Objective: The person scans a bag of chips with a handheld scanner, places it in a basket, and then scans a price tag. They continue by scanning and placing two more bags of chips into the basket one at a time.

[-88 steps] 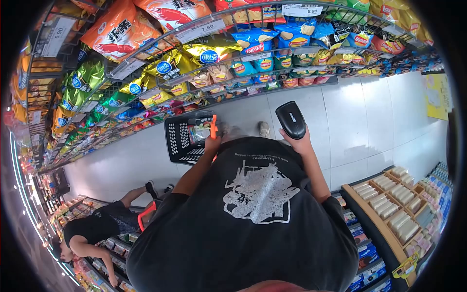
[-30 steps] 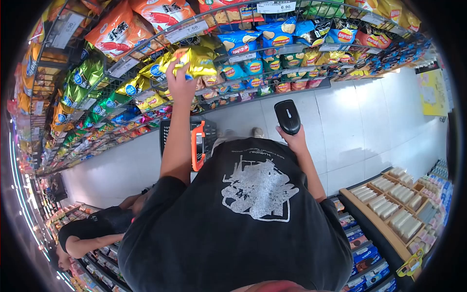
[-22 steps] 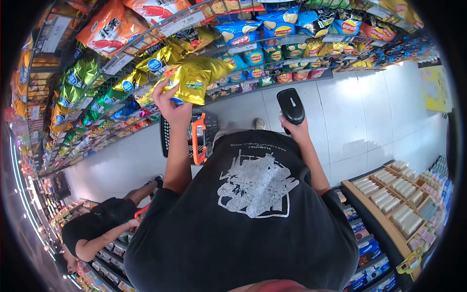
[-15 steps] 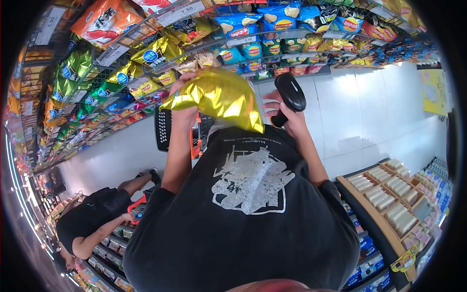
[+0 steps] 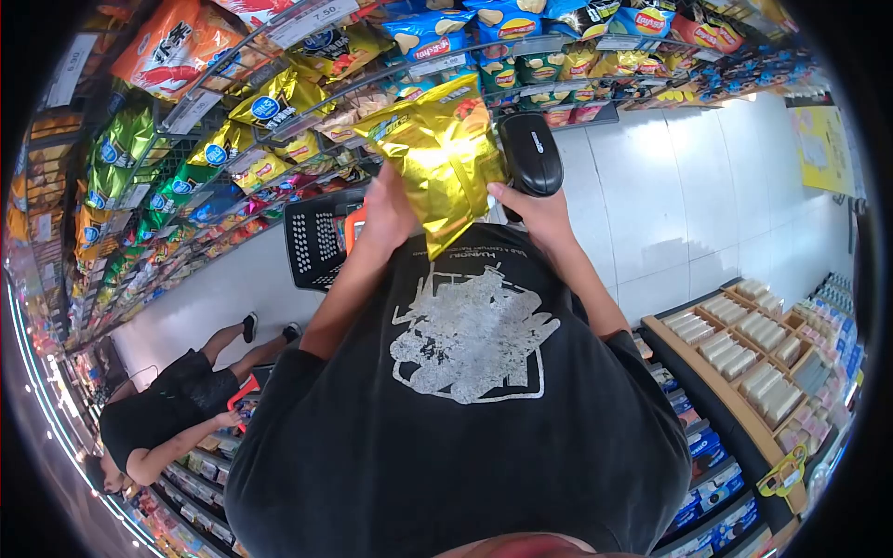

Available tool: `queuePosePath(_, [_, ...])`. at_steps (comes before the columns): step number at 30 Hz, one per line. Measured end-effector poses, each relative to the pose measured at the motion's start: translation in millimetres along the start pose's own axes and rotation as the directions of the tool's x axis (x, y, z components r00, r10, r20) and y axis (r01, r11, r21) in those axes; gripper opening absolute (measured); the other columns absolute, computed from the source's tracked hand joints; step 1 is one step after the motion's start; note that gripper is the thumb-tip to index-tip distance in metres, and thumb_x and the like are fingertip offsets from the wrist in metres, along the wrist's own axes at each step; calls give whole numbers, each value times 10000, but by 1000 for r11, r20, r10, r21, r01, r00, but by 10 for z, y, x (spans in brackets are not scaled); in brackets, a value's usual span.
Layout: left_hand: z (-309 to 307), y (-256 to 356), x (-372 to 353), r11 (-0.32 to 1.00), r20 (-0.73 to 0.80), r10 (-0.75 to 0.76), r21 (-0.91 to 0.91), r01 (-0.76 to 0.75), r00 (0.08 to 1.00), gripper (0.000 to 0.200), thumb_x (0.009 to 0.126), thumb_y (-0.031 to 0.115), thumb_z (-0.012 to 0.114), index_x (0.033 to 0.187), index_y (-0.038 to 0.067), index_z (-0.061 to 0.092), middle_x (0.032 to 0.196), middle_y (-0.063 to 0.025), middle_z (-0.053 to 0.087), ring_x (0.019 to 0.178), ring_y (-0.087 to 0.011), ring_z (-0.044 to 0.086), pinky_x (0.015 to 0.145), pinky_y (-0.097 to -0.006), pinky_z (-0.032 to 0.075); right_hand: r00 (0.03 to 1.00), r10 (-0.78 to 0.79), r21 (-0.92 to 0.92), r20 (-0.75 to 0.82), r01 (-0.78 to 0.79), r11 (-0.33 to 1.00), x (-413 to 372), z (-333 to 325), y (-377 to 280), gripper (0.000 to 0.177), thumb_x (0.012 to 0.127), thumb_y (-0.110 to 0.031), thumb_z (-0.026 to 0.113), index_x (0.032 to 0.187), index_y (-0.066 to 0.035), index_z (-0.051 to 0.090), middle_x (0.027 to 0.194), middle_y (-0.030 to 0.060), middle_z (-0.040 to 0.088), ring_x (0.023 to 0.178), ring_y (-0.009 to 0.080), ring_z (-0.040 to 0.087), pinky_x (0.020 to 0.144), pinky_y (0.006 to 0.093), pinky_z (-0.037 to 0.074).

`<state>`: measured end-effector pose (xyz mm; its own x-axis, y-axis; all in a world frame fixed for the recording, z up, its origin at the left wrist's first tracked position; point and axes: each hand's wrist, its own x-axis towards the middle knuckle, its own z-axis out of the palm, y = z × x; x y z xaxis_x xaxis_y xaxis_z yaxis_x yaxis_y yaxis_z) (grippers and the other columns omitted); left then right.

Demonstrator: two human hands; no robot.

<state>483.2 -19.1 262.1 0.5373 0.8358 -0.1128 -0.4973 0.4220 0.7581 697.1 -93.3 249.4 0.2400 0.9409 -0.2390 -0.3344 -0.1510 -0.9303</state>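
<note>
The left hand point(image 5: 389, 212) holds a gold chip bag point(image 5: 442, 163). Just beside the bag, the right hand point(image 5: 538, 216) holds a black scanner point(image 5: 530, 153).

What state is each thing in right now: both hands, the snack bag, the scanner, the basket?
left hand: shut on the gold snack bag's lower part.
gold snack bag: off the shelf, puffed, held up at chest height.
right hand: shut on the barcode scanner.
barcode scanner: raised, head beside the bag; contact unclear.
black shopping basket: low, partly hidden behind the left arm.

There is one basket point(image 5: 312, 240). Above the basket are two hands, a left hand point(image 5: 386, 209) and a right hand point(image 5: 538, 214), one gold snack bag point(image 5: 442, 158) and one black scanner point(image 5: 530, 153). Left of the basket crouches one other person point(image 5: 158, 418).
</note>
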Motion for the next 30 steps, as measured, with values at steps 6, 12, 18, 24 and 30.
queuePosePath(6, [161,-265,17,968,-140,-215,101,230,966,584,927,34,648,1447,23,382,1359,-109,563,1205,-208,591,1005,-363,498,996,-31,-133,-78,20,991,35,-87,-5,459,769,-106,849,1177,-22,656,1040,26,699,922,105,626,845,286,498])
queuePosePath(12, [38,-137,106,980,-301,-165,55,190,939,426,930,65,657,1325,-2,510,1244,-112,636,1109,-203,642,950,-357,528,994,109,-5,-26,-110,994,70,-151,77,302,844,-109,784,1103,-21,656,969,21,686,850,67,604,743,252,491])
queuePosePath(18, [-239,-20,130,995,-425,53,103,-10,904,391,924,33,661,1288,-4,524,1200,-110,646,1055,-203,662,886,-340,556,968,178,118,179,-201,972,-18,-364,58,220,878,-56,716,1064,-6,608,755,8,572,538,71,477,509,254,374])
queuePosePath(24, [-437,76,127,973,-504,179,220,-74,845,421,946,56,633,1332,-10,477,1252,-137,615,1105,-237,649,927,-366,552,913,240,69,330,-276,959,-164,-367,32,385,841,-32,749,1179,-26,567,777,-19,581,576,56,486,510,235,369])
queuePosePath(30, [-479,149,76,975,-513,161,217,-54,843,466,915,33,673,1339,17,479,1259,-101,610,1113,-197,627,925,-340,526,890,217,50,402,-258,965,-185,-332,13,425,849,10,703,1246,8,552,788,22,590,559,81,478,521,261,380])
